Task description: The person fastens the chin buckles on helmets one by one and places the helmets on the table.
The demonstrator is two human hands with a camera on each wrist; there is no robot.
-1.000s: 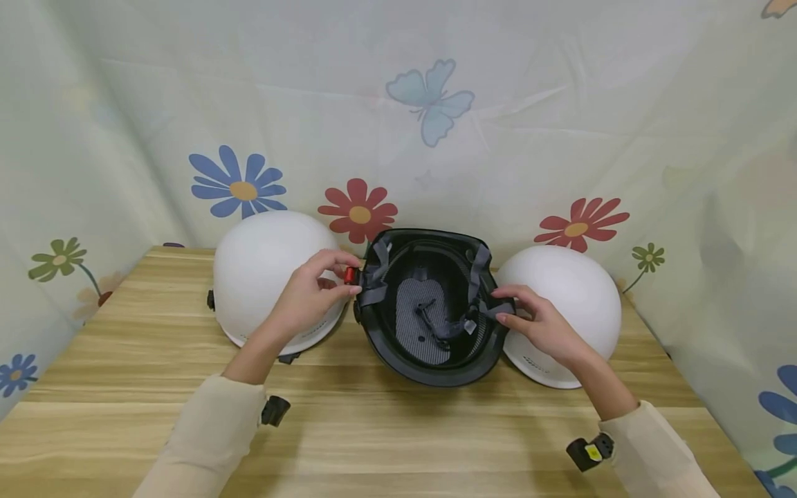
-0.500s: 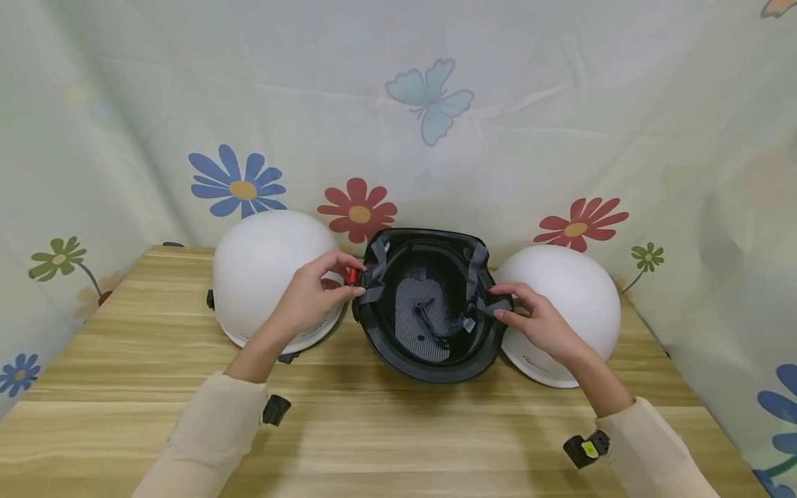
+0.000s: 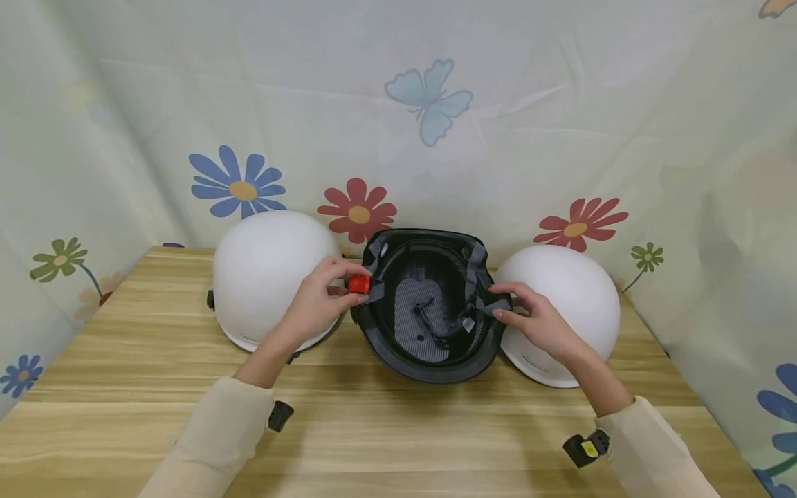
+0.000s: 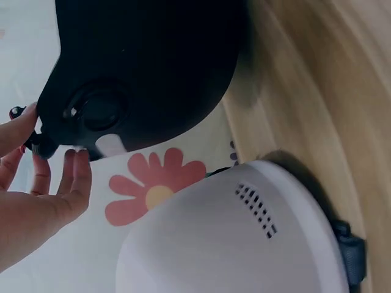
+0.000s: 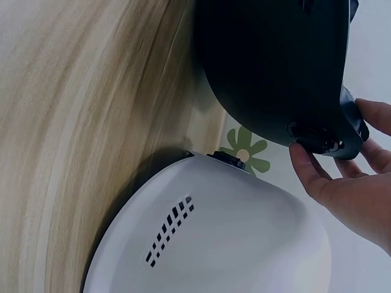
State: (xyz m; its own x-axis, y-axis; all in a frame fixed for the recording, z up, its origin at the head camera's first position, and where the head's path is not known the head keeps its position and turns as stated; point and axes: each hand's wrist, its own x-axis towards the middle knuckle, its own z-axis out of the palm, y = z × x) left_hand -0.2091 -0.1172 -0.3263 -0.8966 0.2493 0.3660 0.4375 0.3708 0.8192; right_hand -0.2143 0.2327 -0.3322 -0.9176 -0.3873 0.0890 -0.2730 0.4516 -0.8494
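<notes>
At nine o'clock from the middle of the wooden tabletop's far half, we saw a white helmet [image 3: 274,266] resting dome up on the wooden tabletop [image 3: 349,443], a row of vent slots [image 4: 256,210] near its rim. On the patterned cloth [image 3: 510,83] behind it, toward twelve o'clock, was a blue daisy print [image 3: 243,191]. A black wrist camera [image 3: 281,416] sat at our left cuff. Our left hand [image 3: 314,297] reached across in front of that helmet, thumb and forefinger nearly closed, pinching a red buckle [image 3: 359,284] between them. The buckle lay at the nine o'clock edge of the black helmet [image 3: 423,325], which we had between our hands, its hollow side toward us, showing a ribbed lining and grey straps [image 3: 476,266]. Straight at twelve o'clock above it we saw a blue butterfly print [image 3: 429,104]. Our right hand [image 3: 544,325] gripped the black helmet's rim at three o'clock, thumb inside, fingertips on the outer shell beside a round fitting [image 5: 311,135]. Another black camera [image 3: 587,448] hung by our right cuff. Farther toward three o'clock, partly behind that hand, sat a second white helmet [image 3: 579,301], also dome up.
</notes>
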